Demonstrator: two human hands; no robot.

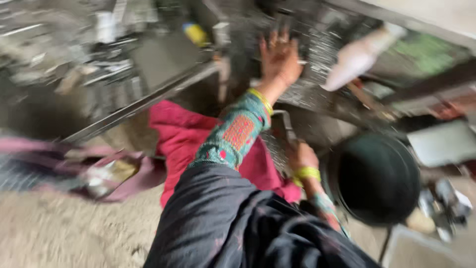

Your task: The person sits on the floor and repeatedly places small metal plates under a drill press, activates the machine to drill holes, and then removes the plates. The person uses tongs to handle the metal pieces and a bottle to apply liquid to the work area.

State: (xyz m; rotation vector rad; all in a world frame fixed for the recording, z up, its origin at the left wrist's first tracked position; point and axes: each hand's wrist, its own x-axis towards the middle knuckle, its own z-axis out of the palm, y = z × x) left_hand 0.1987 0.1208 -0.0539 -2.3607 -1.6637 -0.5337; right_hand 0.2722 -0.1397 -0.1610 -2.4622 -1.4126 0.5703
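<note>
Cluttered metal workshop, steel bars, scrap metal parts heaped about, dirt floor, dark round pan

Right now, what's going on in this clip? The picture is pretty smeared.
A person sits or crouches on the ground amid clutter. The left hand reaches up with fingers spread toward a dark, speckled metal surface. The right hand rests low by a metal handle, next to a large dark round pan. A red cloth lies beneath the arms. Motion blur hides whether either hand grips anything.
</note>
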